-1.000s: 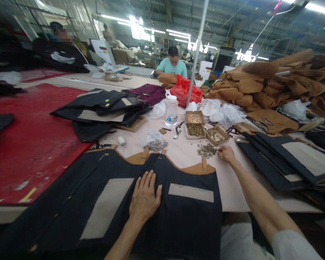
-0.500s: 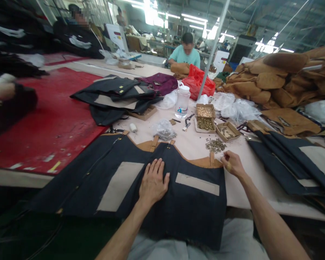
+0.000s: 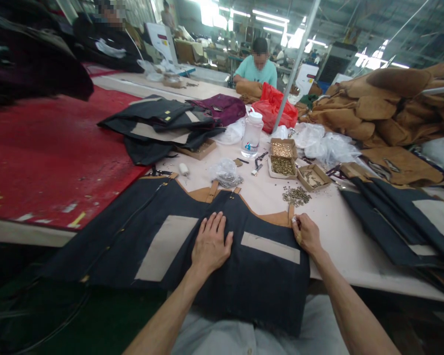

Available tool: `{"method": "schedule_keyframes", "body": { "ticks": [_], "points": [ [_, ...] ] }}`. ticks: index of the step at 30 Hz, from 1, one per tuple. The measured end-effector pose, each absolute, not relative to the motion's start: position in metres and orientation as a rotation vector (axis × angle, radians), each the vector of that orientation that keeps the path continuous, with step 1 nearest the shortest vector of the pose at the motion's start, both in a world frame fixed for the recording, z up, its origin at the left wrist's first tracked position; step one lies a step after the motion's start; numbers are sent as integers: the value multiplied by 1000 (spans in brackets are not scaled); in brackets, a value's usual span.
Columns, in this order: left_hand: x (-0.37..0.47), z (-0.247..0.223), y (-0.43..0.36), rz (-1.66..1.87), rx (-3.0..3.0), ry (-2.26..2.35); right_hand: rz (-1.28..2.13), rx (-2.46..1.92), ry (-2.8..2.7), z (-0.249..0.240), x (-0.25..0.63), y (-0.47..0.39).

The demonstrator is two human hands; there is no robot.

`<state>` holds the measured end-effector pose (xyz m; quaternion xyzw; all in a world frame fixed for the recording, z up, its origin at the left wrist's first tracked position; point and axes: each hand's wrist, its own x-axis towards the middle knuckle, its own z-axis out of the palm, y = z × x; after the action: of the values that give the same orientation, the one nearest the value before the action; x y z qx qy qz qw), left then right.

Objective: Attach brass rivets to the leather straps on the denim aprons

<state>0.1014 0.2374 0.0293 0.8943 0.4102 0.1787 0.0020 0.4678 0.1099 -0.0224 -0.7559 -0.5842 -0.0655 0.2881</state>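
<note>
A dark navy garment (image 3: 225, 276) with tan trim and pale patches lies spread before me, its lower part hanging over the table's front edge onto my lap. Flat on its middle rests my left hand (image 3: 211, 241), fingers stretched out and holding nothing. At the garment's upper right edge, my right hand (image 3: 306, 232) is closed in a pinch beside a short tan strap (image 3: 290, 215). A whitish speck shows at those fingertips, too small to name. Just beyond lies a loose heap of small metal rings (image 3: 296, 196).
Small cardboard boxes (image 3: 314, 177) of metal fittings stand behind the heap, near a clear jug (image 3: 252, 134) and a plastic bag of metal parts (image 3: 225, 172). Folded dark garments (image 3: 392, 222) lie right. A red board (image 3: 59, 162) covers the left. A co-worker (image 3: 258, 69) sits across.
My right hand has moved left and slightly down, closer to the tan strap at the garment's edge. My left hand stays flat. At far left, another person's hand has gone out of view.
</note>
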Motion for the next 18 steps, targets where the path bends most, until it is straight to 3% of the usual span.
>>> {"method": "schedule_keyframes", "body": {
  "ticks": [10, 18],
  "points": [
    [101, 31, 236, 575, 2806, 1282, -172, -1991, -1632, -15, 460, 106],
    [100, 29, 238, 570, 2813, 1282, 531, -2050, -1392, 3, 498, 132]
  ]
}}
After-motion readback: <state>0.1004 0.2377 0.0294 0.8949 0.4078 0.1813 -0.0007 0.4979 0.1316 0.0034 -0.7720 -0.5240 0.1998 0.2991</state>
